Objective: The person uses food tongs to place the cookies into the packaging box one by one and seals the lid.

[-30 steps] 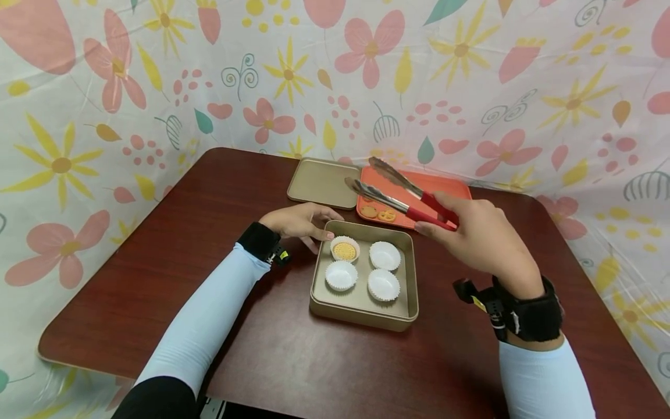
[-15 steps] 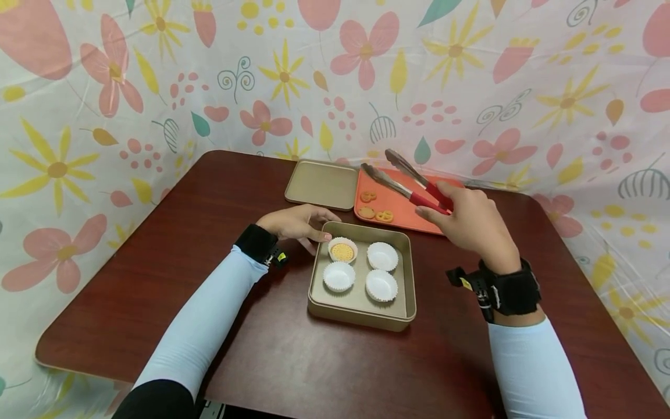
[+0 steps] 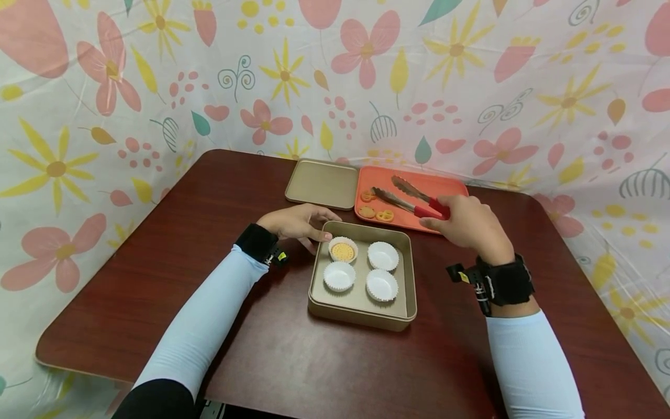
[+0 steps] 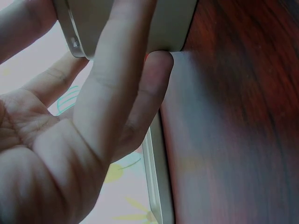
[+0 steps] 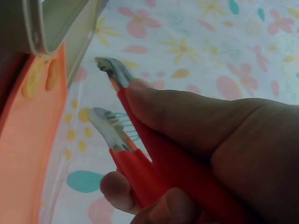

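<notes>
My left hand [image 3: 293,221] holds the back left corner of a gold tin [image 3: 361,319], thumb on the rim and fingers along the outside. Inside stand several white fluted paper cups [image 3: 383,256]; the back left one carries a round yellow biscuit [image 3: 342,251]. My right hand [image 3: 466,227] grips red-handled metal tongs [image 3: 394,199], spread apart with nothing between their tips. They reach over the orange tray [image 3: 374,176]. At the tray's left end lie a round biscuit [image 3: 367,212] and pretzel-shaped ones [image 3: 385,215]. In the right wrist view, thumb and fingers wrap the tongs' handles [image 5: 140,177].
A flat gold lid [image 3: 321,183] lies at the back of the brown table [image 3: 251,349], left of the orange tray. Behind the table hangs a flowered cloth [image 3: 314,75]. The tin stands in front of the tray.
My right hand has lowered the tongs toward the orange tray, after shifting slightly to the right. The left hand stays at the tin's corner.
</notes>
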Tool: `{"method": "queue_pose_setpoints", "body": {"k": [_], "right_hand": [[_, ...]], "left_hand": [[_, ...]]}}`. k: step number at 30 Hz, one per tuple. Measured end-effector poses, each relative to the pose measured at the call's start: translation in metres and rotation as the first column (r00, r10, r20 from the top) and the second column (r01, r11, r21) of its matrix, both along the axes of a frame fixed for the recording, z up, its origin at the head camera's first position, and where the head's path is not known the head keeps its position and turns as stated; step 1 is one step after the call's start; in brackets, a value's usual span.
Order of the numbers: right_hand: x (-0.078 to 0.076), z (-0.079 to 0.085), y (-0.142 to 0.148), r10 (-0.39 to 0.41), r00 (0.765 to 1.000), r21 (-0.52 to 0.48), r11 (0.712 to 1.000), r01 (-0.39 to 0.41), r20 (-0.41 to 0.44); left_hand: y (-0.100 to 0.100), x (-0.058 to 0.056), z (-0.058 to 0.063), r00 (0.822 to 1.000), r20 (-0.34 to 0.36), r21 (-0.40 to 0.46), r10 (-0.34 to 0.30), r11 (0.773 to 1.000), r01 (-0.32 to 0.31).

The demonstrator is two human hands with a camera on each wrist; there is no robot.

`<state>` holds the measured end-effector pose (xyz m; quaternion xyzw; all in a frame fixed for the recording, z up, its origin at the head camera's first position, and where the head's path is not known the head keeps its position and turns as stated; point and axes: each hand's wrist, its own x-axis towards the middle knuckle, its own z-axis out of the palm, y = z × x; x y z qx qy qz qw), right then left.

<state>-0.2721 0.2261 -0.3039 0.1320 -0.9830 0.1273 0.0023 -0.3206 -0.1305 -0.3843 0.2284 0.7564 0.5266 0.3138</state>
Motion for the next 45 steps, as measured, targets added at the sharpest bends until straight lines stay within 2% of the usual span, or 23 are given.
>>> {"method": "queue_pose_setpoints", "body": {"k": [7,17,38,45], "right_hand": [[-0.007,-0.008,0.006,0.005,0.997,0.05,0.999,-0.009,0.072],[-0.014,-0.017,0.009,0.004,0.989,0.065,0.998,-0.014,0.145],[-0.021,-0.024,0.013,-0.013,0.984,0.07,0.998,0.001,0.179],[-0.024,-0.026,0.013,0.002,0.983,0.069,0.998,-0.015,0.185]], "left_hand": [[0.0,-0.002,-0.002,1.0,0.002,0.015,-0.005,1.0,0.005],[0.002,-0.002,-0.003,1.0,0.018,0.022,-0.006,1.0,0.006],[0.002,0.0,0.0,0.999,0.033,0.028,-0.014,1.0,0.013],[0.0,-0.001,-0.001,1.0,0.01,0.02,-0.026,0.999,0.026]]}}
